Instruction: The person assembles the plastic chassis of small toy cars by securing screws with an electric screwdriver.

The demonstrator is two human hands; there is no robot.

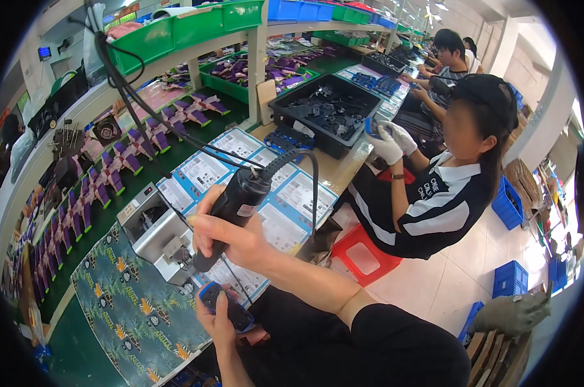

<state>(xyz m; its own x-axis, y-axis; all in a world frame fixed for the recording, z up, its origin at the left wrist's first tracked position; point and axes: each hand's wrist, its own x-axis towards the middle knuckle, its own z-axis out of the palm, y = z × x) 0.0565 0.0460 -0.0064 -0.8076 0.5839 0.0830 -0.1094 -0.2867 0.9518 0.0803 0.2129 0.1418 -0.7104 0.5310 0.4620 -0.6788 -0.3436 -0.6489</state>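
My right hand [230,232] is wrapped round a black electric screwdriver [243,190], tilted with its cable end up and its lower end over the table edge. Below it, my left hand [219,322] grips a small black-and-blue plastic toy car part [230,308], thumb on its dark face. The screwdriver's lower end is just above this part and apart from it. Its bit is too small to make out. Left of the screwdriver stands a grey metal box-shaped machine [159,235], probably a screw feeder.
A patterned mat [137,309] and blue-white printed sheets [240,155] cover the table. Black cables [137,103] hang across it. Beyond are a black bin of dark parts [327,106] and blue parts [288,138]. At right a gloved co-worker [446,174] sits by a red stool [366,255].
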